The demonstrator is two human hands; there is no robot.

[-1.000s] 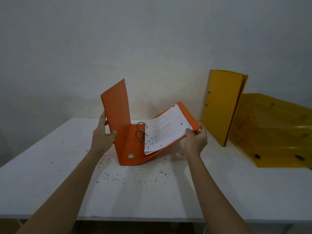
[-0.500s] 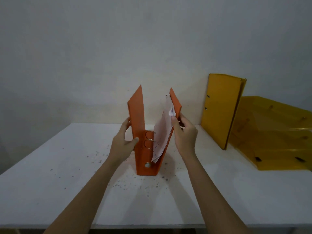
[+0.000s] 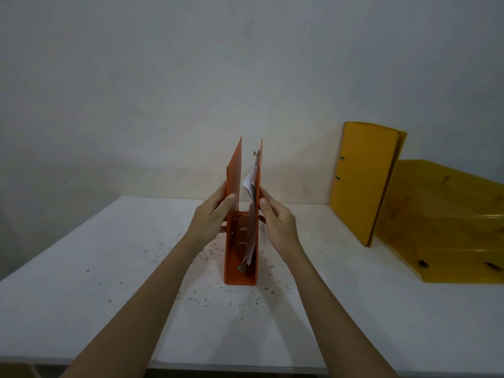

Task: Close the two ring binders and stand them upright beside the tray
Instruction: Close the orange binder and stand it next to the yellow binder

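An orange ring binder (image 3: pixel 235 271) rests on its spine in the middle of the white table (image 3: pixel 109 282). Its two covers point up, nearly parallel, with white pages and the metal rings showing in the narrow gap. My left hand (image 3: pixel 211 218) presses the left cover and my right hand (image 3: pixel 275 219) presses the right cover. A yellow ring binder (image 3: pixel 362 181) stands upright and closed at the right, leaning against the yellow tray (image 3: pixel 450 227).
The tray is a stacked yellow paper tray at the table's right edge. A pale wall runs close behind the table. Small dark specks dot the tabletop around the orange binder.
Both hands have swung the orange binder's covers up from a wide V until they are almost together. The pages have folded in between the covers. The yellow binder stayed put.
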